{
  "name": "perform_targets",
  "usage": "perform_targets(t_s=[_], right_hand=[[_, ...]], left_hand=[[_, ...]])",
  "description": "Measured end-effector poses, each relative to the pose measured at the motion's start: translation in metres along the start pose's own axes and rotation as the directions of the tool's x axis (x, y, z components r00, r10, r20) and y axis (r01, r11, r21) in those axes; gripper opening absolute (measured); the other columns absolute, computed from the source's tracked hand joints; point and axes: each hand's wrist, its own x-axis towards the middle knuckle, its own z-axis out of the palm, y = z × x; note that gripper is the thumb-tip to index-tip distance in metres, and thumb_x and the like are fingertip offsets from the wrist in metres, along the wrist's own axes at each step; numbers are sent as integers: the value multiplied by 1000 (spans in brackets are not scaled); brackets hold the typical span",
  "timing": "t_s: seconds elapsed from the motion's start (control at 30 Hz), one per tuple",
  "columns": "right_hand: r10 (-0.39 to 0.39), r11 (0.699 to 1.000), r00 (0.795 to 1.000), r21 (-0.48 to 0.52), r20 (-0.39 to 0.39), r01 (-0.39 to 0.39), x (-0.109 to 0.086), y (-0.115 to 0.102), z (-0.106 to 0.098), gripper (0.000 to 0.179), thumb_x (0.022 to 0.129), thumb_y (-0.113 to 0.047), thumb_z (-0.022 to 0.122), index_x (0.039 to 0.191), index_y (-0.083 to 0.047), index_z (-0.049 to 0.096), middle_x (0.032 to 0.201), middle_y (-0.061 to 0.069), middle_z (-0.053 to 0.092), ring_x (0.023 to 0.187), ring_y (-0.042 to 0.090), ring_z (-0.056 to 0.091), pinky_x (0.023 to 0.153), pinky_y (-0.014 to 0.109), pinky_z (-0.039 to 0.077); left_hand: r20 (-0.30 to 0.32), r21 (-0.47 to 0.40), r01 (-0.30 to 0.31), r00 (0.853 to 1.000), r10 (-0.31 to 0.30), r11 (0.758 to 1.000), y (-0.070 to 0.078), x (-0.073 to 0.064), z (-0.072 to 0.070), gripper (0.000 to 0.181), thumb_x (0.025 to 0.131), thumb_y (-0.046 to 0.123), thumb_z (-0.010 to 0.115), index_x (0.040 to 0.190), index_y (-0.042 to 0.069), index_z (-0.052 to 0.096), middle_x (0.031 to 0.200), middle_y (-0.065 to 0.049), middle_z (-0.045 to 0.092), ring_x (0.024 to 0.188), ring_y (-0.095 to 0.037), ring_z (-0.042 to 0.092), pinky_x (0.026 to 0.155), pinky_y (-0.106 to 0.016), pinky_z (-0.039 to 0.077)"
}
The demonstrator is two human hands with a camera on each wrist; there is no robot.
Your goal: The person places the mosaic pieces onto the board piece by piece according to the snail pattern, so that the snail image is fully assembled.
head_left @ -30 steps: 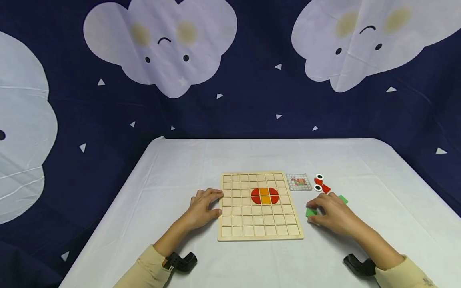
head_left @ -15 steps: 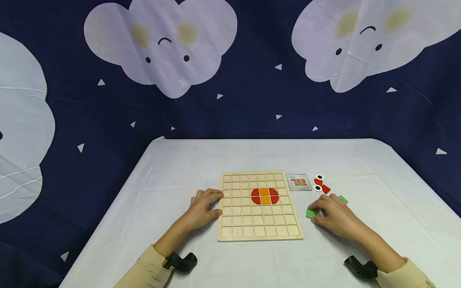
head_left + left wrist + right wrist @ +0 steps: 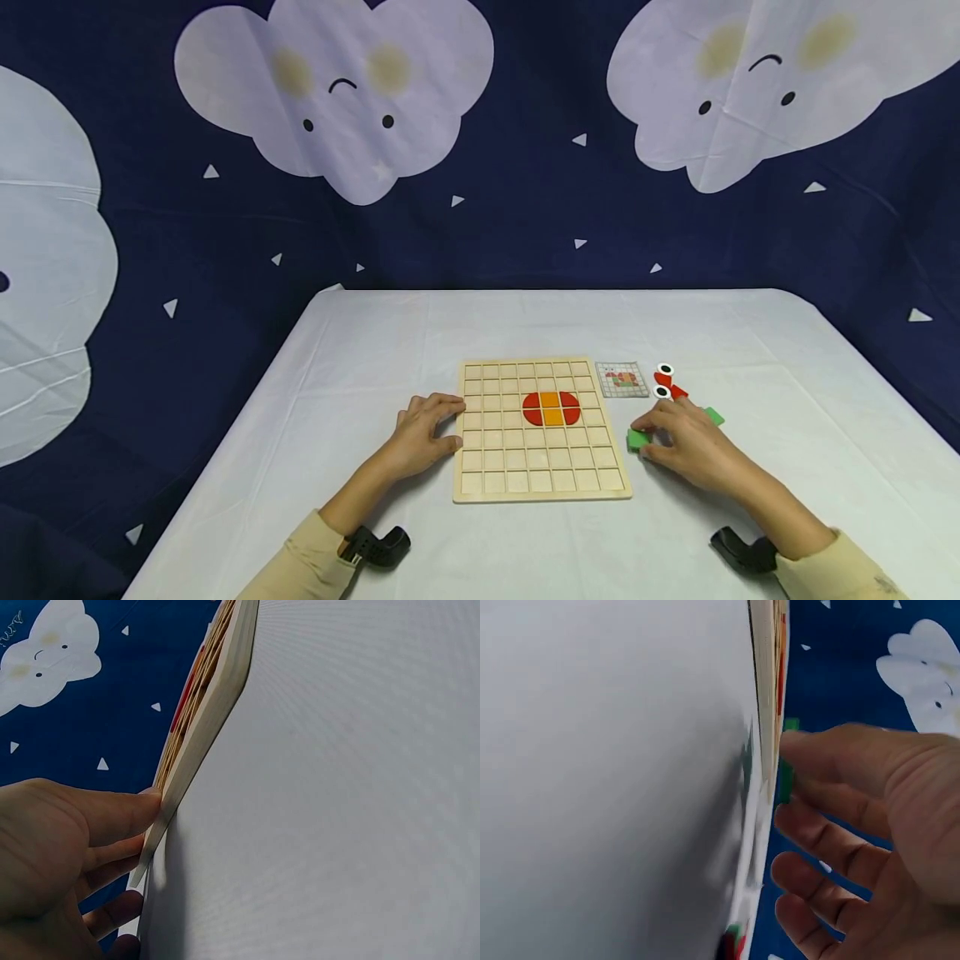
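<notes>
In the head view, a wooden grid board (image 3: 507, 457) lies on the table, with red and orange pieces (image 3: 551, 408) forming a rounded shape in its cells. My left hand (image 3: 420, 435) touches the board's left edge with thumb and fingertips; the left wrist view shows the thumb (image 3: 124, 814) against the edge. Just off the board's right side, my right hand (image 3: 693, 443) pinches a green piece (image 3: 638, 439) between thumb and fingers. The right wrist view shows this green piece (image 3: 787, 780) held above the table, its other fingers loosely bent.
Beyond the board's right corner lies a small picture card (image 3: 622, 380) with a grid pattern. Right of it are two white eye discs (image 3: 665, 368) and red pieces (image 3: 678, 392). Another green piece (image 3: 714, 416) lies behind my right hand, partly hidden.
My right hand has moved slightly left, bringing the pinched green piece up from the table towards the board. The left hand and the board have stayed put.
</notes>
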Motion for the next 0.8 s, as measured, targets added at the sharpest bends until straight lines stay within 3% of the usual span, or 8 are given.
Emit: perform_targets(t_s=[0.2,0.3,0.4,0.53,0.63,0.8], right_hand=[[-84,996,996,13,-14,84,16,-21,0,25,73,-17,76,97,-17,71,91,-6,63,91,17,51,81,40,39],[-121,992,993,31,-9,121,24,-32,4,24,74,-16,75,97,-15,72,89,-6,63,95,21,53,89,47,40],[-137,989,990,49,12,136,32,-41,9,23,74,-16,74,97,-15,72,88,-5,61,101,26,55,100,57,34],[-163,985,986,59,30,161,41,-51,15,22,75,-17,74,96,-17,73,90,-5,61,93,19,51,92,46,38],[-185,982,982,48,37,183,46,-56,20,22,74,-19,75,96,-17,73,90,-6,61,84,12,44,77,34,35],[-212,977,976,39,54,210,53,-62,29,20,75,-20,75,94,-17,72,87,-8,59,80,9,40,74,29,33]], left_hand=[[-3,1,-5,1000,5,1000,1,0,0,46,81,15,71,125,8,60,133,-1,54,112,-21,41,84,-36,25],[-3,2,-5,1000,5,1000,0,0,0,47,81,15,71,125,8,60,133,0,54,112,-21,41,84,-36,25],[-1,3,-3,1000,3,1000,0,0,0,47,81,15,70,126,8,60,133,0,54,113,-21,41,84,-36,25],[1,1,2,1000,-2,1000,0,0,0,46,81,15,70,126,8,59,134,1,54,113,-21,41,84,-37,25],[-1,-1,0,1000,0,1000,0,0,0,46,81,15,70,126,8,59,134,1,54,113,-21,41,84,-37,25],[-5,-1,-15,1000,15,1000,-1,0,0,47,81,16,70,126,7,59,134,-1,53,112,-22,41,83,-36,24]])
